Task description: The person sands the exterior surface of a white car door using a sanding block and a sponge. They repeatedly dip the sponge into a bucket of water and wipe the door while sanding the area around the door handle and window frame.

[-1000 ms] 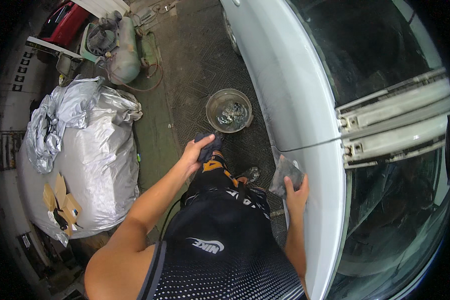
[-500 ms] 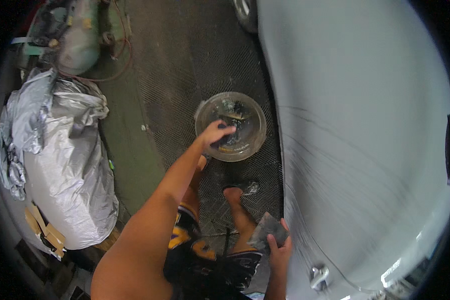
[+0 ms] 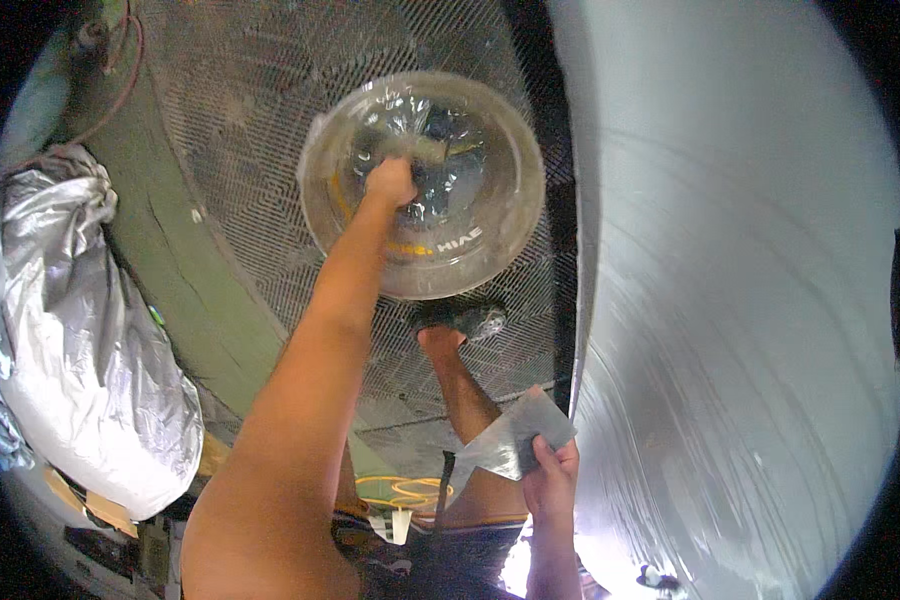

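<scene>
My left hand [image 3: 391, 182] reaches down into a round, clear plastic basin [image 3: 317, 195] of water. Its fingers look closed, and a pale, blurred thing [image 3: 427, 149] lies right beside them in the water; what they grip is hard to make out. My right hand [image 3: 552, 482] pinches a thin grey sheet of sandpaper [image 3: 530, 425] between thumb and fingers, next to the car's side. The light grey car body panel [image 3: 730, 300] on the right carries wet streaks.
Under the basin lies a dark ribbed mat [image 3: 220, 80]. My foot in a dark shoe [image 3: 475, 322] stands just nearer than the basin. On the left are a silver-covered bulky object [image 3: 100, 330], cardboard [image 3: 110, 513] and a reddish hose [image 3: 128, 75]. A yellow coiled cord [image 3: 405, 492] shows near my legs.
The view has shifted closer over the basin, which appears larger. My left hand's fingers have closed and reach in toward the pale thing; the right hand still holds the sheet, now tilted and catching light.
</scene>
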The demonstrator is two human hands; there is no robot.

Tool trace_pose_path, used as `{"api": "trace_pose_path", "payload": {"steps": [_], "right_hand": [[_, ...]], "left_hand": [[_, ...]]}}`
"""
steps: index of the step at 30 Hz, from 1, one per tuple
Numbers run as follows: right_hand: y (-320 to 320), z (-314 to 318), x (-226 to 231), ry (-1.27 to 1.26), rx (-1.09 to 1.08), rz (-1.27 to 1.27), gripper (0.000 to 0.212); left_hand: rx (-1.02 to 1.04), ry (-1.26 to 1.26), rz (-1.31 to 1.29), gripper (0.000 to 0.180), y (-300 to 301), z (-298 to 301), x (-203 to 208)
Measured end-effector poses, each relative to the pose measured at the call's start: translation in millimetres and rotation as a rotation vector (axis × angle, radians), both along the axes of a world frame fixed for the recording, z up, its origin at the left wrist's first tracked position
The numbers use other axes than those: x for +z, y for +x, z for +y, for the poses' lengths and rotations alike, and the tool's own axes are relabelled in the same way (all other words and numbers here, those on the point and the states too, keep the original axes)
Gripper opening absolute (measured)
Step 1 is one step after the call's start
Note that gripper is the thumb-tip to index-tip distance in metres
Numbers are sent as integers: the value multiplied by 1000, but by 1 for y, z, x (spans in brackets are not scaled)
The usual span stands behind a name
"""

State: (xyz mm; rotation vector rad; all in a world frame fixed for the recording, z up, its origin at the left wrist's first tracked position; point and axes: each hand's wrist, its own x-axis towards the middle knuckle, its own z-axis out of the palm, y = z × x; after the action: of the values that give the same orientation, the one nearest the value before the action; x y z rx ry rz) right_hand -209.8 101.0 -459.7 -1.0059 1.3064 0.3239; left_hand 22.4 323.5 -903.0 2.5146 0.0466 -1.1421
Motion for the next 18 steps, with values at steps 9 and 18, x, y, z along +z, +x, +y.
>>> {"api": "trace_pose_path", "payload": {"steps": [9,18], "right_hand": [[14,13,183,-188,151,-168,38],[-10,-35,407,-786,-563,-416,49]], "left_hand": [[1080,-978,642,91,-6,75,315],[723,-1082,664,44,18,64,534]]}}
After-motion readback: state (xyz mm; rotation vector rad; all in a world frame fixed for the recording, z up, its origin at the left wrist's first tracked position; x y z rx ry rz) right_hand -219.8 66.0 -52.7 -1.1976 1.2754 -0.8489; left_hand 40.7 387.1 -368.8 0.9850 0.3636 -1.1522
